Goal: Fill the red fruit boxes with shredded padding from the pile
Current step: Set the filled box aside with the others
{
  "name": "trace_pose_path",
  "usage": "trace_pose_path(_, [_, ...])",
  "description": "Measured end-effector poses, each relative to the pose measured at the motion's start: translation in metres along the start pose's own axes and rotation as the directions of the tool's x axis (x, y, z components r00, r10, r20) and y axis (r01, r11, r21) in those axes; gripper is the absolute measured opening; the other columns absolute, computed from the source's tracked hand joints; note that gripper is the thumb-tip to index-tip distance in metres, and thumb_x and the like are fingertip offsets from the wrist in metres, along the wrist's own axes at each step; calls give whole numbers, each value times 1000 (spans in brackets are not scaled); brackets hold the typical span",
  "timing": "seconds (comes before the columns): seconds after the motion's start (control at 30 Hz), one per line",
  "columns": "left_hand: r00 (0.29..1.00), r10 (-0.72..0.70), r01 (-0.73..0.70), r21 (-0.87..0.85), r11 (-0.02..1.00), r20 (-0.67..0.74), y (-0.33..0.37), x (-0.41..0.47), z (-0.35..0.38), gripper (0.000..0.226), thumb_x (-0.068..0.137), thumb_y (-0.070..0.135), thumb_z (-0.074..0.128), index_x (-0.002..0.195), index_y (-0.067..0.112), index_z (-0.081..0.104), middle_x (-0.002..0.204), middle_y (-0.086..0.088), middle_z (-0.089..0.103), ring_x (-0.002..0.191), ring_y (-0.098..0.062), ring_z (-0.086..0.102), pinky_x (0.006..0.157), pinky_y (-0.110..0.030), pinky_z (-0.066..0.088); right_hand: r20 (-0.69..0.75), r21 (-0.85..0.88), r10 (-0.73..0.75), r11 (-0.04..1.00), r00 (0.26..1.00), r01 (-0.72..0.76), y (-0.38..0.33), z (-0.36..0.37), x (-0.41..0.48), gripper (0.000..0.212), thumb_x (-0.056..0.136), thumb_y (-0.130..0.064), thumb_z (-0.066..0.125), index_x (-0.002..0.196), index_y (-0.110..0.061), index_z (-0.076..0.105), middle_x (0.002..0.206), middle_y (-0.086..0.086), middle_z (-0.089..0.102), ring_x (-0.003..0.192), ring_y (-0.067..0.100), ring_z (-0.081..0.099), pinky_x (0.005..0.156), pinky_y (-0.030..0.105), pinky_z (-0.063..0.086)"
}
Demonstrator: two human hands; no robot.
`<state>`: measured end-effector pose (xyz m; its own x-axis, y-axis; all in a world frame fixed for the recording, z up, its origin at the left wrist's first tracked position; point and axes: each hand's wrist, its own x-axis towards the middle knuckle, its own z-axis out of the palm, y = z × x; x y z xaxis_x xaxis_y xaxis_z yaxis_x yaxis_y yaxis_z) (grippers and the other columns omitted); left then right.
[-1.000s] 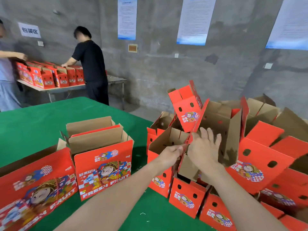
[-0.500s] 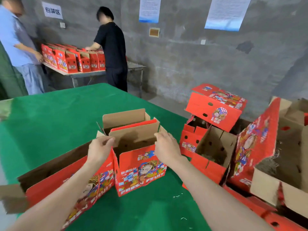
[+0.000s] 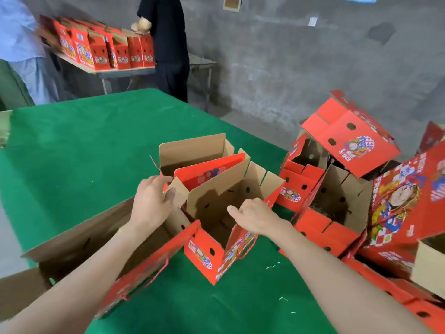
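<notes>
Between our hands the red fruit box (image 3: pixel 204 254) stands open on the green table (image 3: pixel 96 141), one corner turned toward us. Our left hand (image 3: pixel 151 203) grasps its brown side flap (image 3: pixel 178 191), fingers curled over the edge. Our right hand (image 3: pixel 256 216) is clenched over the near rim, thumb stretched inward.

Half a second ago this box stood square to us with a hand on each top edge; now it is swung round and its mouth is spread wider. A second ago both hands were off to the right, among the heaped boxes. We judge that the box is being readied, not filled: its inside shows bare cardboard and no padding yet.

Just outside the left hand a long carton (image 3: pixel 79 235) lies against the box and crowds that side. Below the right wrist a few pale scraps (image 3: pixel 273 266) dot the cloth. Directly beyond the grip a second open box (image 3: pixel 192 150) stands close behind, its raised flaps in the way of any reach across.

Out past the right hand tumbles the heap of boxes (image 3: pixel 349 141); inside one tipped box we see a wisp of shredded padding (image 3: pixel 319 209), but the pile itself is not in view.

Farthest off, a row of red boxes (image 3: pixel 101 51) lines another table, where a person in black (image 3: pixel 168 44) and a person in blue (image 3: pixel 19 32) work.
</notes>
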<state>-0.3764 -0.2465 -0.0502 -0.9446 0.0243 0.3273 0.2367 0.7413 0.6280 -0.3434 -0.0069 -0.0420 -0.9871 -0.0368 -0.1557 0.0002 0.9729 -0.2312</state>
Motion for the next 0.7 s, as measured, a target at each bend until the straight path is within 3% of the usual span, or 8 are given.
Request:
trace_pose_path(0.1, [991,134,-133,66,989,-13,9,1,9,30,86,16,63,113,3,63,115,-16,62,110,-36,50,97,-43,37,-45,-136,146,979,988,-151,35,-9,-20,52,92,-42,43,58,-2,43,65,13,52,71,29,51,65,33,39])
trace_pose_path(0.2, [957,280,-289,151,945,77,12,-5,27,39,80,24,71,113,5,64,119,-14,60,113,-36,51,98,-48,36,-121,-97,250,960,961,-262,62,-14,-40,19,83,-11,54,99,-1,61,114,18,58,101,35,59,81,36,48])
trace_pose_path(0.3, [943,296,-318,142,937,154,12,-8,43,48,78,23,73,122,8,59,128,-11,55,122,-34,46,102,-50,31,-155,20,289,957,945,-289,79,-5,-56,72,79,9,51,142,-18,29,154,6,8,106,37,56,86,41,48])
trace_pose_path(0.33, [938,298,-323,132,937,176,12,-7,47,47,80,21,70,124,9,57,129,-10,54,125,-33,44,103,-49,29,-186,34,317,948,930,-316,82,-2,-60,80,79,10,51,145,-19,18,154,8,5,104,38,56,83,41,48])
trace_pose_path(0.4, [920,307,-350,158,923,245,11,-4,55,46,84,21,65,127,10,55,132,-9,53,129,-30,40,106,-47,26,-225,15,369,927,902,-375,88,2,-65,85,81,6,54,147,-18,7,144,19,30,105,40,56,83,42,46])
trace_pose_path(0.47, [894,294,-390,267,881,337,3,1,58,46,87,26,60,130,12,52,135,-6,50,131,-25,38,110,-42,21,-224,-15,391,914,892,-405,94,3,-68,78,82,2,55,145,-12,12,125,21,50,105,39,55,84,42,46])
trace_pose_path(0.6, [909,177,-311,331,891,376,-1,9,53,51,87,25,59,135,11,47,139,-11,46,131,-29,37,108,-42,24,-223,27,406,912,886,-410,101,-1,-77,67,78,4,55,138,-11,28,111,21,59,102,39,57,84,42,49])
trace_pose_path(0.7, [867,368,-440,169,882,336,39,2,61,49,85,19,64,131,8,52,138,-12,48,130,-31,40,107,-44,30,-221,13,377,923,899,-384,107,-4,-91,67,77,4,55,138,-13,32,112,20,60,103,39,57,84,43,49])
